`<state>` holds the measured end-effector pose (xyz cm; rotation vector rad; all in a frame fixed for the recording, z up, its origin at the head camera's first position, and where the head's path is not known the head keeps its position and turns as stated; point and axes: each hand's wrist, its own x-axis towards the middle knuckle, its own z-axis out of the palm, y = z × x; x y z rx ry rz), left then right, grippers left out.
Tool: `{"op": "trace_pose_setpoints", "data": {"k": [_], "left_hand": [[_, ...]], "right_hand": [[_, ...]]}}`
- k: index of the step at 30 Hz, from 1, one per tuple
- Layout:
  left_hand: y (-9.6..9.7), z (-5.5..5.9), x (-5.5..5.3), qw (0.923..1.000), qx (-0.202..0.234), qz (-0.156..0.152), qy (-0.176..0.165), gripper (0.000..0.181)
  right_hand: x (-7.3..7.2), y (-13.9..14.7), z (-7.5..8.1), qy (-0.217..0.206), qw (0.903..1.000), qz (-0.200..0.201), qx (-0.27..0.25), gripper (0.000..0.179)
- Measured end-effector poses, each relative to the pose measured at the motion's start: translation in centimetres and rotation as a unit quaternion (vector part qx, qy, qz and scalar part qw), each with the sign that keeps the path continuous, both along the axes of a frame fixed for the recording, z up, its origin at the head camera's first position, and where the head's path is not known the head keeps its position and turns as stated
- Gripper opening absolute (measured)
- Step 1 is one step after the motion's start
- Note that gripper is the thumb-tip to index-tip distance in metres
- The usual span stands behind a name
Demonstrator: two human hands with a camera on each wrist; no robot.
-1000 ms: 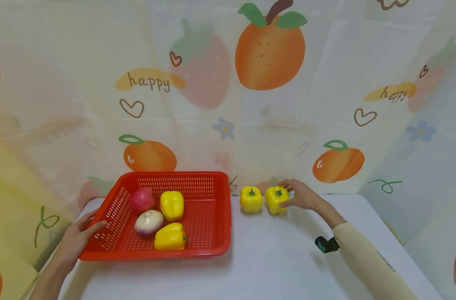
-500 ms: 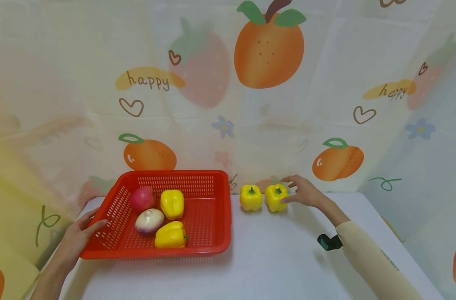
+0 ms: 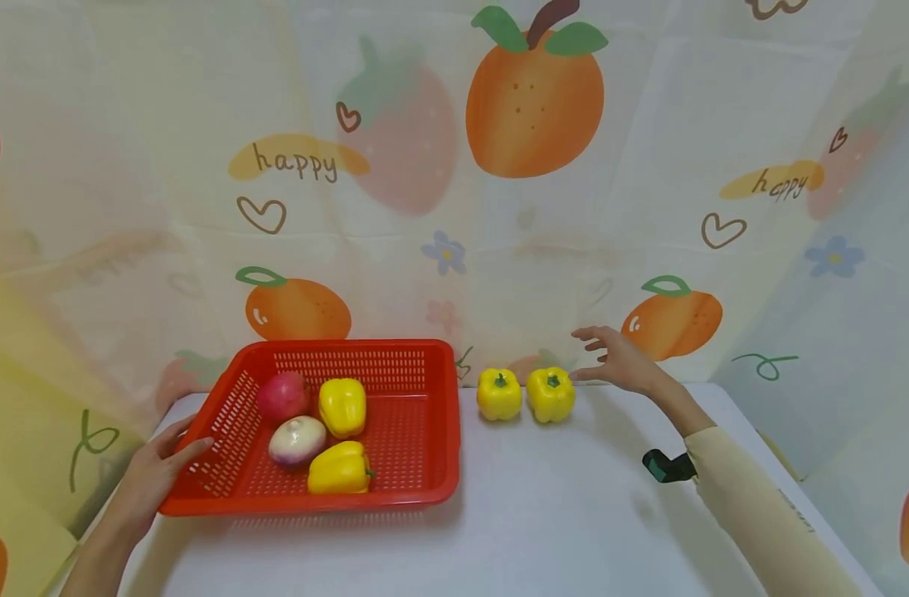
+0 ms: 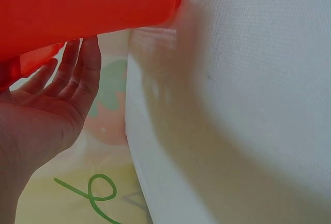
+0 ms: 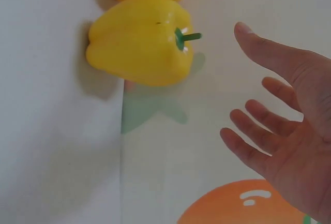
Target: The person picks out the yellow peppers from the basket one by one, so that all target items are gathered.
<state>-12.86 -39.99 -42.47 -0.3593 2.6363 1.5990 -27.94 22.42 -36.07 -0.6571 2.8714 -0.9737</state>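
Hovering to the right of the red plastic basket (image 3: pixel 405 439), the right hand (image 3: pixel 617 361) holds nothing: its thumb and fingers are spread, and the right wrist view shows a gap between the thumb and the outer yellow bell pepper (image 3: pixel 551 395). That pepper stands stem up to the right of the basket, with the inner yellow bell pepper (image 3: pixel 499 395) upright between it and the basket.

Good handling here, I judge, means keeping the thumb wide of the stem so that the outer pepper is not nudged basketward into its neighbour. Any contact would best come low on both sides, evenly, since the glossy skin may slip. The left hand (image 3: pixel 152 474) pinches the basket's left rim, thumb over it, fingers outside; a steady hold should keep the turnip (image 3: pixel 298 441), the probable pomegranate (image 3: pixel 284 396), the rear bell pepper (image 3: pixel 343 408) and the front bell pepper (image 3: pixel 339 468) from rolling inside the basket.

The basket's left wall hides most of the left fingers in the head view. The left wrist view shows them but crops the basket, and whether its left end rests on the table (image 3: pixel 544 506) is unclear. The right wrist view cuts off the inner pepper.
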Motion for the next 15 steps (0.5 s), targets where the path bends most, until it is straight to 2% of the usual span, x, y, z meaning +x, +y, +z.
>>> {"op": "trace_pose_setpoints", "data": {"k": [6, 15], "left_hand": [[-0.01, -0.13, -0.02, 0.9999, 0.009, 0.001, 0.007, 0.073], [-0.02, -0.23, 0.18, 0.9998, 0.017, 0.000, 0.013, 0.072]], "right_hand": [[0.01, 0.48, 0.69, 0.004, 0.9999, -0.007, 0.006, 0.072], [0.16, 0.13, 0.87, 0.018, 0.9998, -0.004, 0.006, 0.073]]}}
